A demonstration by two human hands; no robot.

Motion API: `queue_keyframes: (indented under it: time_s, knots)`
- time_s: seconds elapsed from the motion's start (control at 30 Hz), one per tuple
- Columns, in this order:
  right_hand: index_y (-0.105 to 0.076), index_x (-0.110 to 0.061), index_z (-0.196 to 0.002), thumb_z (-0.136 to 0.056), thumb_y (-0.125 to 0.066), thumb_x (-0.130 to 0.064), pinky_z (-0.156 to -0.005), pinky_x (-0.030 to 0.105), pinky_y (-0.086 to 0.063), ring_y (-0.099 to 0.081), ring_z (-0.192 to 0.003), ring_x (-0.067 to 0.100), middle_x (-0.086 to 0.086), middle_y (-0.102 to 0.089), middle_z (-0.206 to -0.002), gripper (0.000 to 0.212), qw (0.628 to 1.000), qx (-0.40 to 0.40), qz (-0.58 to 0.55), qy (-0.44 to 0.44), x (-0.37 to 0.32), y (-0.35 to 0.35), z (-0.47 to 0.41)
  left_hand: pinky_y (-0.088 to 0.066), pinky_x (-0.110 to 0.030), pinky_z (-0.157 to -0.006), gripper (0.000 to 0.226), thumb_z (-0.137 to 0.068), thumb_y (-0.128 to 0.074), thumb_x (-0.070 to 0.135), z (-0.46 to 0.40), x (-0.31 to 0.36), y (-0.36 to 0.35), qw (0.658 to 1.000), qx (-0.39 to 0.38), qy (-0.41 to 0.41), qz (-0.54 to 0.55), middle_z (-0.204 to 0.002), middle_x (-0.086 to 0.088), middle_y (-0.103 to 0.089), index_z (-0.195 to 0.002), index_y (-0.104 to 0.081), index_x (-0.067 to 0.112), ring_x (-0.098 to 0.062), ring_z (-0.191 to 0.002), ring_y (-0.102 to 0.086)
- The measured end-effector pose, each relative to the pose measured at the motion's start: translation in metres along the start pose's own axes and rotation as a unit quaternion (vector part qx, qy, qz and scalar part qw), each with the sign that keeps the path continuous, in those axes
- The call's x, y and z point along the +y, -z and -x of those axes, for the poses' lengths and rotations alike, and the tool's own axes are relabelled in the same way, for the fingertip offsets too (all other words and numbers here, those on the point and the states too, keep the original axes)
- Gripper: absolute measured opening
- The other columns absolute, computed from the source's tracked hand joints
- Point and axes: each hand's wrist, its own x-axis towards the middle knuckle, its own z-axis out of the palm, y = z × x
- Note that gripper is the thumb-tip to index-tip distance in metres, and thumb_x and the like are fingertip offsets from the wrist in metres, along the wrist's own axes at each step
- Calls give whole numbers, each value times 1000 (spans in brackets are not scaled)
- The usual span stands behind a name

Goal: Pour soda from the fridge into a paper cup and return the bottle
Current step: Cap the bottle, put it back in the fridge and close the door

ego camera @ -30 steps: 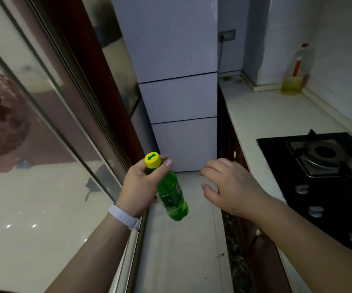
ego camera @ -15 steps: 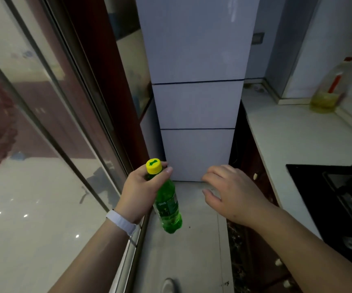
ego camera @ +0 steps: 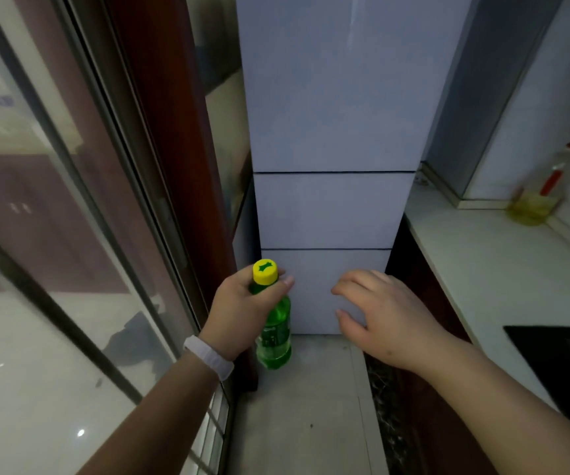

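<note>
A green soda bottle [ego camera: 274, 332] of clear plastic, closed with a yellow cap [ego camera: 265, 271] that bears a green mark, is held by its neck just under the cap in the left hand [ego camera: 242, 311]. It is kept nearly upright, its base hanging above the floor. A label is wrapped around its lower body. Directly behind it a tall white fridge [ego camera: 328, 166] is seen, with three stacked doors, all closed and divided by two dark horizontal seams. The bottle is level with the lowest door.
</note>
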Motion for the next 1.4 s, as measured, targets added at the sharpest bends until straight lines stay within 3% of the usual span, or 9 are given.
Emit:
queue_keyframes:
  time_s: [0.3, 0.5, 0.7, 0.87, 1.03, 1.2, 1.4]
  knots:
    - [-63, -20, -112, -85, -49, -40, -81, 35, -48, -55, -100, 17, -6, -60, -109, 36, 999, 10, 19, 29, 32, -13, -66, -46, -8, -63, 9, -83, -77, 17, -77, -1, -1, 1000, 10, -8, 16, -74, 10, -73, -91, -77, 13, 4, -71, -65]
    - [-61, -21, -116, -85, -52, -39, -86, 36, -45, -54, -107, 19, -1, -58, -120, 37, 996, 16, 50, 71, 78, -40, -124, -47, -8, -62, 12, -83, -76, 18, -133, 1, -17, 999, 32, -8, 17, -75, 11, -74, -94, -77, 12, 5, -72, -66]
    - [-63, -18, -112, -83, -53, -36, -82, 39, -48, -56, -105, 24, 4, -60, -118, 36, 991, 44, 37, 118, 138, -47, -201, -50, -13, -66, 11, -83, -76, 21, -209, 8, -39, 997, 69, -9, -16, -79, 8, -75, -93, -77, 17, -1, -76, -68]
    - [-65, -14, -108, -80, -56, -33, -78, 39, -50, -58, -100, 27, 6, -62, -113, 35, 982, 83, 26, 165, 193, -49, -254, -53, -17, -69, 10, -83, -76, 21, -270, 11, -56, 989, 141, -16, -43, -82, 6, -76, -92, -78, 18, -4, -79, -69]
    - [-66, -13, -102, -75, -59, -29, -77, 38, -51, -59, -97, 28, 8, -64, -110, 32, 974, 89, 23, 208, 225, -64, -302, -54, -29, -73, 3, -84, -75, 18, -310, 3, -63, 971, 237, 9, 22, -82, 0, -76, -84, -78, 20, -12, -81, -69]
    - [-67, -13, -100, -73, -53, -32, -75, 37, -51, -61, -95, 30, 10, -65, -110, 35, 968, 76, 30, 239, 233, -81, -351, -54, -21, -64, 3, -83, -76, 18, -341, 0, -59, 966, 252, 29, 37, -79, 1, -75, -86, -77, 17, -9, -74, -69]
    - [-65, -11, -103, -74, -52, -31, -74, 42, -53, -61, -95, 32, 13, -63, -114, 38, 955, 27, 113, 272, 237, -99, -426, -51, -19, -57, 3, -83, -76, 17, -381, -8, -43, 950, 295, 64, 78, -69, 5, -73, -82, -76, 14, -5, -63, -67]
